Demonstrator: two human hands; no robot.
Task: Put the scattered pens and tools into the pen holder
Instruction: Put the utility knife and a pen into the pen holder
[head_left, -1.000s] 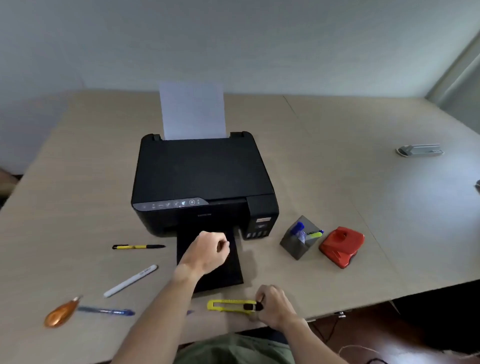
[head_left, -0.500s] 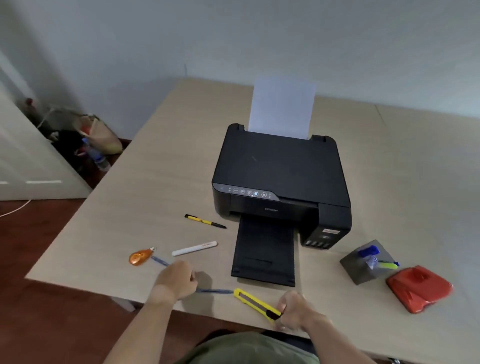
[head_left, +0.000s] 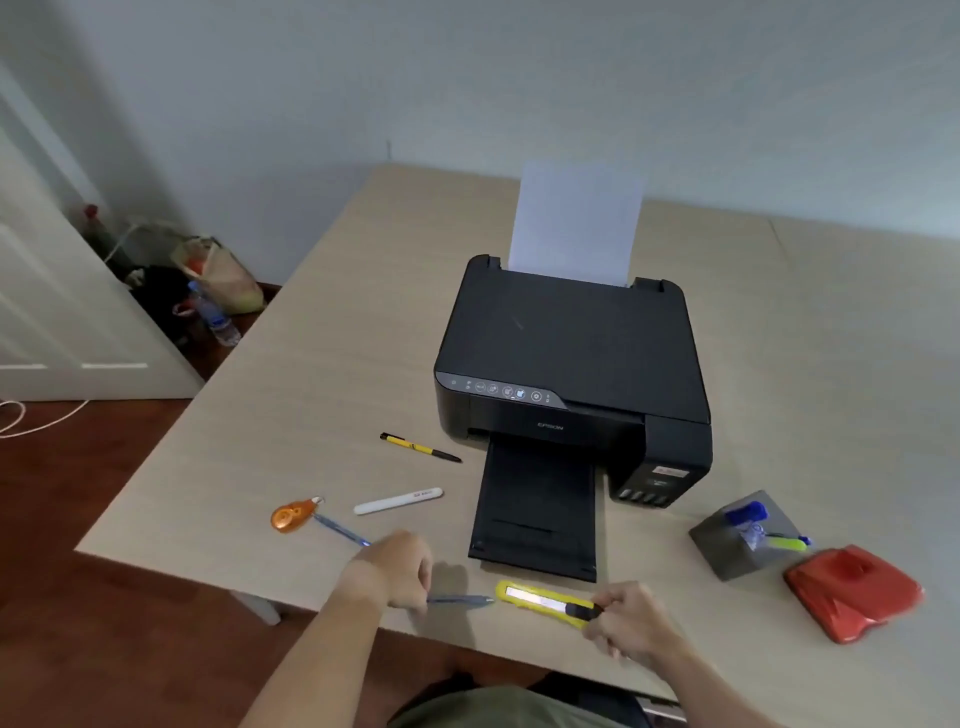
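Yellow cutter (head_left: 545, 603) (black end) in right grip (head_left: 626, 621)

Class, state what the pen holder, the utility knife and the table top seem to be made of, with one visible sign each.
Pen holder: probably felt or concrete; matte grey, no shine.
Utility knife: yellow plastic body, glossy; its pale centre strip looks like metal.
Table top: probably wood-look laminate; pale, even grain, smooth matte surface.

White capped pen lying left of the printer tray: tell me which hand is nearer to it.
Left. The left hand sits just below the white capped pen, closed on a grey-blue pen. The right hand is far to its right, holding the yellow utility knife.
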